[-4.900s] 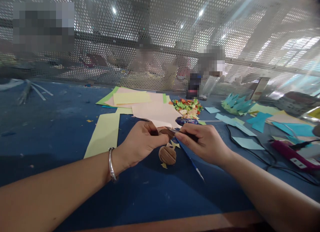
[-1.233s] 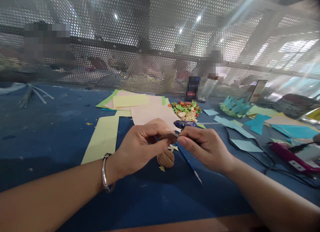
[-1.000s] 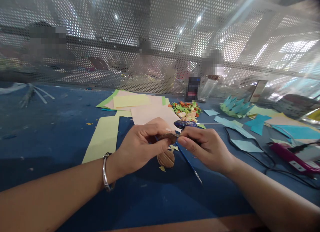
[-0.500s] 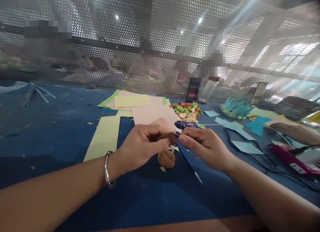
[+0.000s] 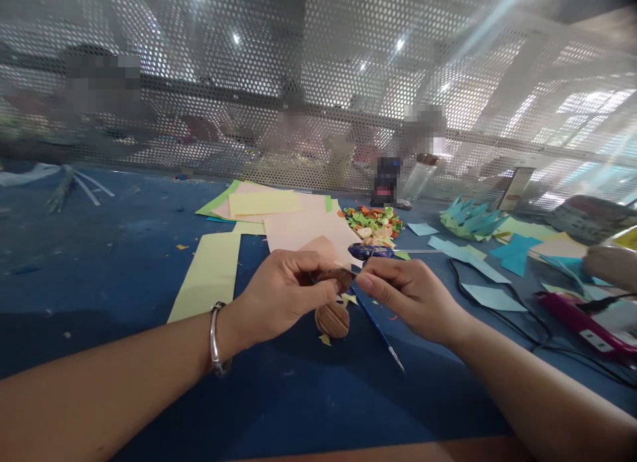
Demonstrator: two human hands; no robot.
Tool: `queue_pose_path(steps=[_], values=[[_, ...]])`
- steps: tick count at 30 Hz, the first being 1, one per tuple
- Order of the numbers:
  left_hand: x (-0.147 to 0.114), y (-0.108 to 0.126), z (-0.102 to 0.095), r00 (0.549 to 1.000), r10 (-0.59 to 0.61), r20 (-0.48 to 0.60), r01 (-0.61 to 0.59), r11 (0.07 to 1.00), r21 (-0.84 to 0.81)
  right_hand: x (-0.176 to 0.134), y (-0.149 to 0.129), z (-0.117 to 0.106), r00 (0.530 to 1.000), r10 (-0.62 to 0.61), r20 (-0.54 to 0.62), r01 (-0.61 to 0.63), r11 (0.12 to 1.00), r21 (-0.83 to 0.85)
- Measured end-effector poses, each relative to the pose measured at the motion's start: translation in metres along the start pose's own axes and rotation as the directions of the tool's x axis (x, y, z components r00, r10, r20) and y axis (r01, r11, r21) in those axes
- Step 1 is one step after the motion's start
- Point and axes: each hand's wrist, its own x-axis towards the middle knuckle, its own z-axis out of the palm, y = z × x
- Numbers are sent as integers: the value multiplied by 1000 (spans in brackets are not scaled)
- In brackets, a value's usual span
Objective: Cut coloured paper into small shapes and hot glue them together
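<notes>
My left hand (image 5: 281, 303), with a silver bangle at its wrist, pinches a small brown piece (image 5: 343, 276) whose kind I cannot make out. Close beside it, my right hand (image 5: 411, 293) is closed in a pinch. A thin dark sliver shows between its fingertips and the brown piece, too small to name. Below the hands, a round brown ridged piece (image 5: 332, 319) lies on the blue table (image 5: 279, 409), with yellow paper scraps by it. To its right a slim blue brush-like tool (image 5: 379, 326) lies slantwise.
Behind the hands are pink paper sheets (image 5: 308, 226), a pile of coloured scraps (image 5: 373, 223) and a dark blue-handled tool (image 5: 371, 251). On the right are blue paper pieces (image 5: 492, 295), a magenta power strip (image 5: 587, 326) with black cords and another person's hand (image 5: 610, 266). A perforated metal screen (image 5: 239, 130) stands behind.
My hands stay nearly in place, still at the brown piece; the thin sliver shows slightly more. The other person's hand has moved to the right.
</notes>
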Motion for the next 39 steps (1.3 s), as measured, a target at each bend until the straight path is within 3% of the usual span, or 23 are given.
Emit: queue_pose_path(steps=[32,39], values=[[3,-1,-5,989,-131,72,131,991,15,1,3,3,999,42,-19,-44,996,-76],[4,2,-4,989,-123,82,115,988,99,2,6,4,997,75,-32,-78,991,-108]])
